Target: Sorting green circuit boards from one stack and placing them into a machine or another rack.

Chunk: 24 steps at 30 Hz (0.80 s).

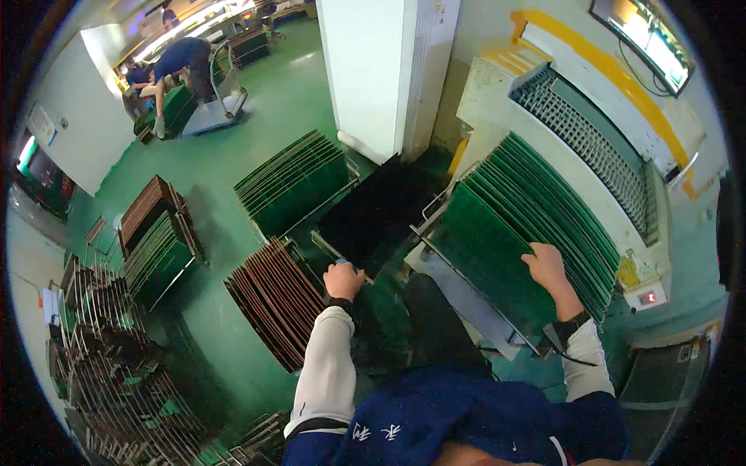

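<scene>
My left hand (344, 280) is closed round the end bar of a metal rack (325, 244); its fingers partly hide the bar. Dark panels (377, 213) fill the space just beyond that hand. Over on the right, my right hand (547, 269) has its fingers curled over the top edge of a green board (497, 260). This board is the front one in a tightly packed row of upright green boards (536, 198), held in a wire rack on a grey stand (466, 299).
Brown-edged boards (276, 303) stand beside my left arm, with another green-board rack (295, 182) beyond. Empty metal racks (116, 365) crowd the lower left. A white pillar (365, 70) rises ahead; a machine with a slotted bed (583, 147) lines the right. Another person bends near a trolley (214, 116).
</scene>
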Motion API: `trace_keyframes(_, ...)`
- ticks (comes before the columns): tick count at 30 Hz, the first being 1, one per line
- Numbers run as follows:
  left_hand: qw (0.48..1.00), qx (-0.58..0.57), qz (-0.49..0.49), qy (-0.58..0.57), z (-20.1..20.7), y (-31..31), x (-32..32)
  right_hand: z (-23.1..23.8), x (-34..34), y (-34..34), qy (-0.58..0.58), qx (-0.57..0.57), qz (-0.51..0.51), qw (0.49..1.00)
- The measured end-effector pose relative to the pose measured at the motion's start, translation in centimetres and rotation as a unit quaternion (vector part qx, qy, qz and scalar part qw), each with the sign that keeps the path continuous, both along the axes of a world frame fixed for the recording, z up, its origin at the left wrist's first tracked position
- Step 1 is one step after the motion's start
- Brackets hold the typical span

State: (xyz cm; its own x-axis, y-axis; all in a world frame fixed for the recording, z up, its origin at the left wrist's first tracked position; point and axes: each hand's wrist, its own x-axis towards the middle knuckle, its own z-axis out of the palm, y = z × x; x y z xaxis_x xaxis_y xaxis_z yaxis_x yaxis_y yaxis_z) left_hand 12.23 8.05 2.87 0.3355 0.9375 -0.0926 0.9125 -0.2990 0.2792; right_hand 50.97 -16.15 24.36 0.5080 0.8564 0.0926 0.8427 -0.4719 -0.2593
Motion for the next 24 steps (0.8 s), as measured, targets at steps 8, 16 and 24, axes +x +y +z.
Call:
trace_keyframes(8,1.0,0.012,0.003,-0.021,0.1,-0.3,0.2,15.5,0.8,-0.3,-0.076,0.039,0.02,0.996)
trace_keyframes(16,0.999,0.026,-0.014,-0.014,0.4,-0.5,0.7,24.9,8.9,-7.9,0.354,0.364,-0.1,0.856)
trace_keyframes(24,0.998,0.052,-0.026,0.0,-1.0,0.0,0.9,17.5,17.5,-11.7,0.429,0.607,-0.108,0.66)
